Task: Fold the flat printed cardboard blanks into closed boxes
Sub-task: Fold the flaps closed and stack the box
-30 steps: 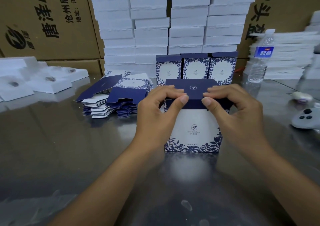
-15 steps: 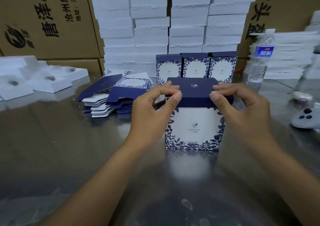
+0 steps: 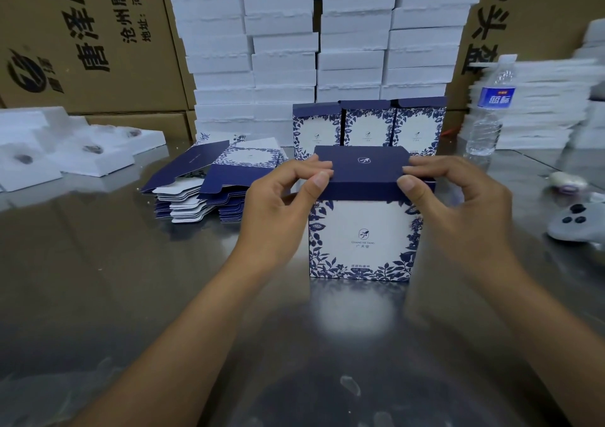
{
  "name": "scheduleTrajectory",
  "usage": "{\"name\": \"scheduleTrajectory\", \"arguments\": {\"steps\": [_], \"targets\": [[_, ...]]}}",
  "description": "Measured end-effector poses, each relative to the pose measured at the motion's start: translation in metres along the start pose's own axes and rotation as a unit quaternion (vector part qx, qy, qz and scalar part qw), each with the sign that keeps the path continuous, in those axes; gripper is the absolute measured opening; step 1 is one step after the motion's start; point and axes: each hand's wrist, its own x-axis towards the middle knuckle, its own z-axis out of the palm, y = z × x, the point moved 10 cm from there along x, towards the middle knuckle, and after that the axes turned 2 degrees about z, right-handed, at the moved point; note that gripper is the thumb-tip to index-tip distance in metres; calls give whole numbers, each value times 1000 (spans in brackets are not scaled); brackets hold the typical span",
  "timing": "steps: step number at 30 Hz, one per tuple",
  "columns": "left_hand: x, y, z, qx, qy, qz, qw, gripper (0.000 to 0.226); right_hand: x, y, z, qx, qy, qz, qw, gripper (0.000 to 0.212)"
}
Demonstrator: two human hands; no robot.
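Observation:
A blue-and-white floral printed box (image 3: 361, 240) stands upright on the steel table in front of me. Its navy top flap (image 3: 363, 166) is folded over the opening, the front tuck edge hanging down. My left hand (image 3: 281, 203) pinches the flap's left corner between thumb and fingers. My right hand (image 3: 458, 203) pinches the right corner the same way. A stack of flat printed blanks (image 3: 209, 181) lies to the left. Three folded boxes (image 3: 368, 125) stand in a row behind.
Tall stacks of white foam trays (image 3: 320, 43) and brown cartons (image 3: 85, 40) line the back. White foam inserts (image 3: 75, 151) lie at far left. A water bottle (image 3: 489, 108), a small white object (image 3: 568, 181) and a white controller (image 3: 576, 226) sit at right.
The top flap has come down over the box's opening and the box stands a little more squarely. Both hands stayed at the flap's corners.

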Motion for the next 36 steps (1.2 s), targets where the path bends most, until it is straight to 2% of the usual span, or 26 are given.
{"name": "scheduleTrajectory", "arguments": {"steps": [3,10,16,18,22,25,28,30,32,36], "targets": [[1,0,0,-5,0,3,1000,21,0,6,-1,15,1,10,1000,3],[2,-1,0,5,-15,11,1000,20,2,14,2,15,-9,16,1000,17],[2,-2,0,10,-15,13,1000,20,0,28,1,75,7,50,996,14],[2,-2,-1,1,-17,12,1000,22,0,38,-2,88,26,81,992,10],[2,-5,-2,0,-30,3,1000,24,-4,61,-3,83,37,151,984,14],[1,-8,-8,6,-1,-10,1000,21,-7,62,-8,91,66,169,979,14],[-1,-9,-15,55,54,-10,997,19,-3,41,-21,99,108,118,982,8],[-5,-14,-17,38,78,-35,996,16,-4,18,-18,52,91,49,993,15],[-9,-18,-12,17,86,-50,995,18,-11,4,-4,0,54,15,998,18],[-20,-12,13,43,46,-26,998,30,-23,18,17,-42,7,83,996,30]]}}
